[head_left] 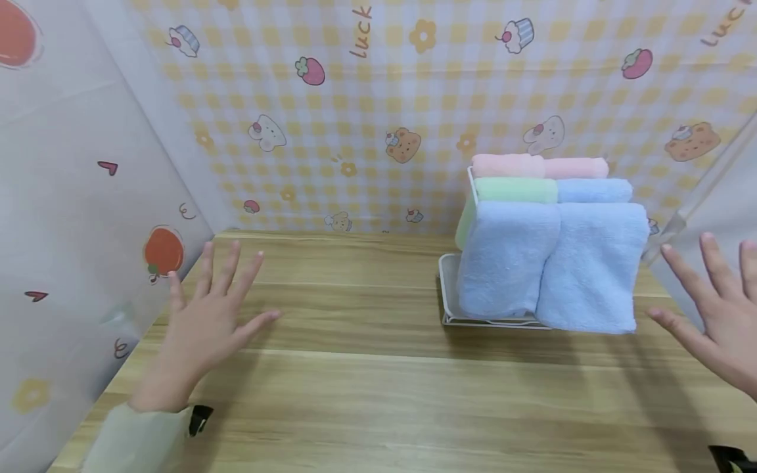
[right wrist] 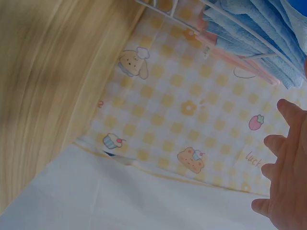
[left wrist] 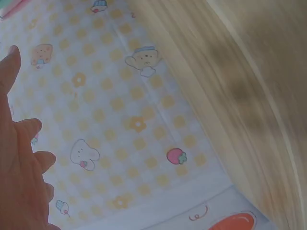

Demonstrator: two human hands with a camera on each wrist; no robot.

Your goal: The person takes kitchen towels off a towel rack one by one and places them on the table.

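My left hand hovers over the left side of the wooden table with its fingers spread and nothing in it. At the right edge of the head view my right hand is also spread and holds nothing. Between them, nearer the right hand, stands a white wire rack with small towels draped over its bars. Two blue towels hang at the front. Behind them are a green towel and another blue one, with pink towels at the back. The right wrist view shows the rack's side beyond the fingers.
The wooden table ends at a back wall covered by a yellow checked cloth with cartoon prints. White printed cloth hangs along the left side, and a pale sheet lines the right.
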